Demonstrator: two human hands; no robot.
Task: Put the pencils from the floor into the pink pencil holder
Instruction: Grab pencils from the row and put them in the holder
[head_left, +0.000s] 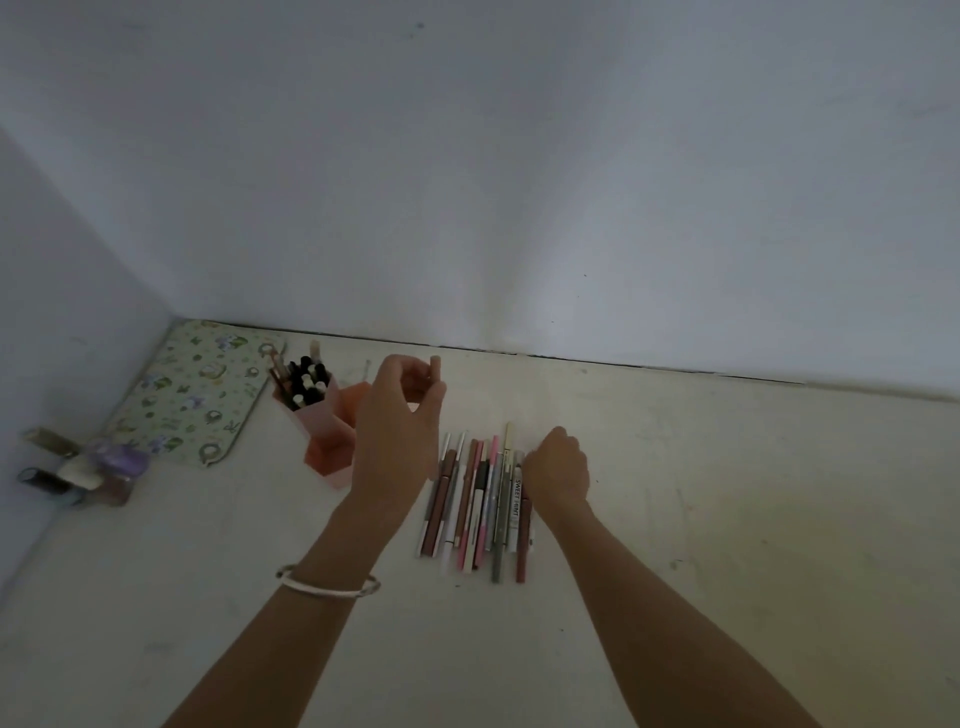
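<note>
Pale floor by a white wall holds a row of pencils (480, 499), near the pink pencil holder (324, 431). Her left hand (400, 415) pinches one pencil (435, 374); the right hand (558, 465) rests curled on the row (grip unclear). They look light, stiff; pinch mid-shaft.

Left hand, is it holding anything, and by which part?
The left hand pinches one slim brownish pencil near its lower end, upper end sticking up above the fingertips.
</note>
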